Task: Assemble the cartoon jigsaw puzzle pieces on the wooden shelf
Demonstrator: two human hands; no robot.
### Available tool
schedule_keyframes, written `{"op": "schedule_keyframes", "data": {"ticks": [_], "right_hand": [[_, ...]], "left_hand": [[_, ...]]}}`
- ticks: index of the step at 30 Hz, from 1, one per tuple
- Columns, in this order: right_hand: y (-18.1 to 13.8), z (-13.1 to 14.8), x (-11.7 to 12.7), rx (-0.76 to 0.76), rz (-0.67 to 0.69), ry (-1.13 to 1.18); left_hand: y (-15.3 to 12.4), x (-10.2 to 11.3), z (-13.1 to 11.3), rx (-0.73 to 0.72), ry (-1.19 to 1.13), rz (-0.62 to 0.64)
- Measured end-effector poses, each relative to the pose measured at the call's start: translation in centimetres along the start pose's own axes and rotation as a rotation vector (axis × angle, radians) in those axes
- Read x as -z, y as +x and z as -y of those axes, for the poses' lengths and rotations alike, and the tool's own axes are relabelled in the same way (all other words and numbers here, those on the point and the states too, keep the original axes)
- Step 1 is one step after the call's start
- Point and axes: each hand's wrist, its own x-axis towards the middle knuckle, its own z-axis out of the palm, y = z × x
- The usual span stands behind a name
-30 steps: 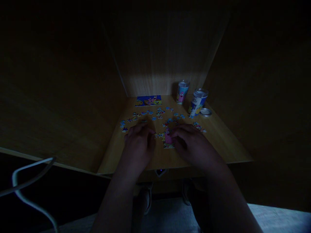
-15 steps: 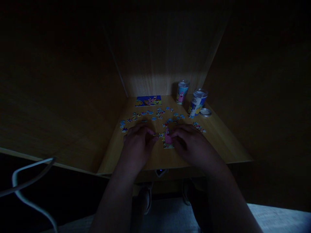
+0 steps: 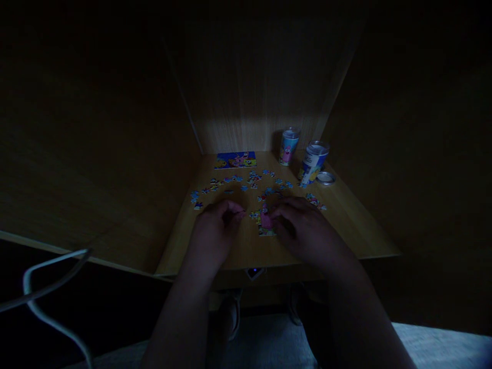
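My left hand (image 3: 217,224) is closed in a pinch just left of the joined puzzle section, apart from it. A small puzzle piece seems to be between thumb and forefinger, mostly hidden and dark. My right hand (image 3: 302,223) grips the right side of the joined puzzle section (image 3: 265,221), which shows a pink figure with yellow bits on its left. Its fingers cover that section's right edge. Several loose puzzle pieces (image 3: 253,177) lie in an arc beyond my hands, with more pieces (image 3: 313,200) beyond my right hand.
A picture card (image 3: 235,160) lies at the back of the wooden table (image 3: 238,253). Two printed cans, one farther back (image 3: 288,147) and one nearer (image 3: 313,163), stand at the back right, beside a round lid (image 3: 326,178). Wooden panels enclose the table. A white cable (image 3: 52,320) hangs at lower left.
My left hand has drawn back a little to the left, away from the joined puzzle section, leaving a gap. My right hand stays on the section.
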Motion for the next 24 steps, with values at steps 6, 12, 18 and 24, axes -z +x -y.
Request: {"op": "schedule_keyframes", "data": {"ticks": [6,12,18,24], "right_hand": [[-0.1,-0.2,-0.2,0.002,-0.002,0.017],[-0.1,-0.1,-0.1,0.002,0.002,-0.006],[0.0,0.1,0.0,0.002,0.006,-0.003],[-0.1,0.0,-0.1,0.006,-0.003,-0.005]], "left_hand": [[-0.1,-0.1,-0.2,-0.009,-0.063,0.026],[-0.1,-0.3,-0.1,-0.057,0.009,0.059],[0.0,-0.6,-0.4,-0.119,0.175,0.016],[-0.3,-1.2,-1.0,-0.155,0.330,-0.022]]}}
